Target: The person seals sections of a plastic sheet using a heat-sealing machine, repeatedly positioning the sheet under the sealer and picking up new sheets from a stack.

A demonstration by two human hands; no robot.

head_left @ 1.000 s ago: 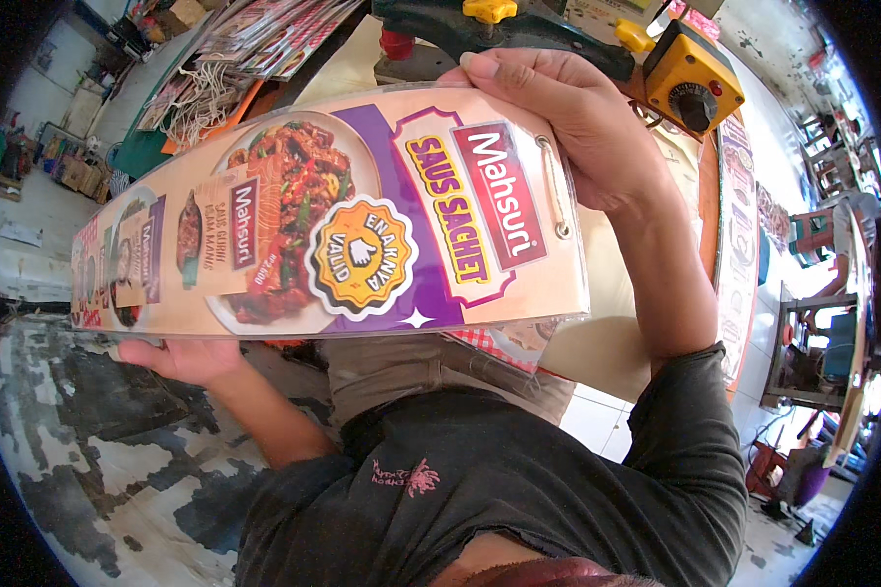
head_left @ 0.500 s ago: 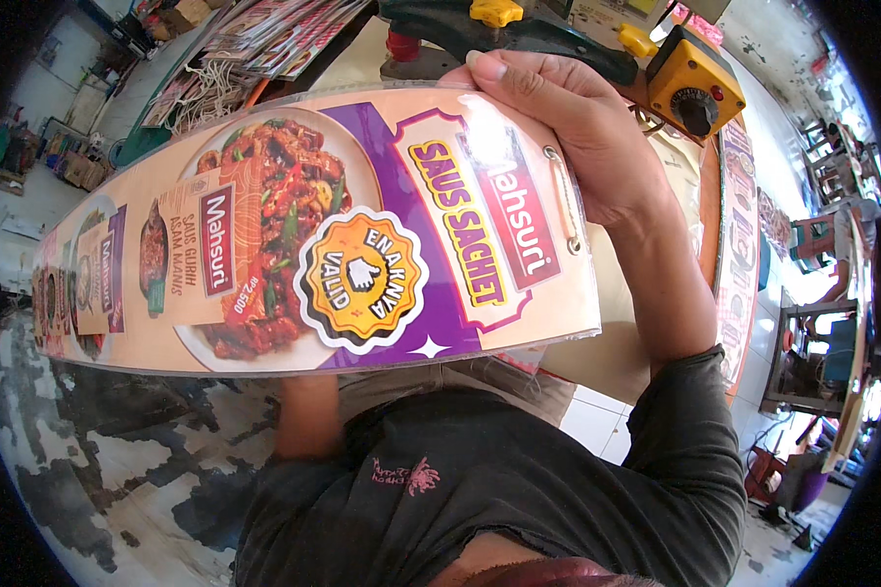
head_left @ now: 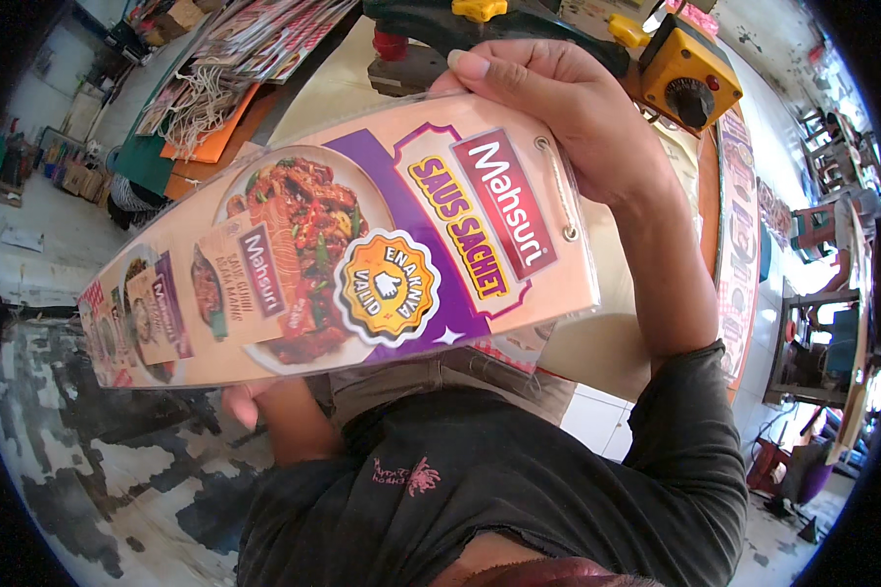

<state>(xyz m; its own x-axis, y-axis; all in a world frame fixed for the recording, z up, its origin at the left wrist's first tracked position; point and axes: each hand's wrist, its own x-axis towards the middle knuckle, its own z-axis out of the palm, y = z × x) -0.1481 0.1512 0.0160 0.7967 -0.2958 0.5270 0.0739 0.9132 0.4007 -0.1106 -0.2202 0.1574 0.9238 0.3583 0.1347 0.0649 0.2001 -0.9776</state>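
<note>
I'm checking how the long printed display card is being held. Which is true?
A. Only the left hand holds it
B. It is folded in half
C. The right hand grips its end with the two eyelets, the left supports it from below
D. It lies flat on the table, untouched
C: the right hand wraps the eyelet end of the printed display card, while the left hand shows under its lower edge.

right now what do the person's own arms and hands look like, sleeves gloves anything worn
Both hands are bare, with no gloves, rings or watch in view. The right hand has short, plain nails, and its forearm is bare up to a dark grey sleeve pushed up near the elbow. The left hand is mostly hidden.
</note>
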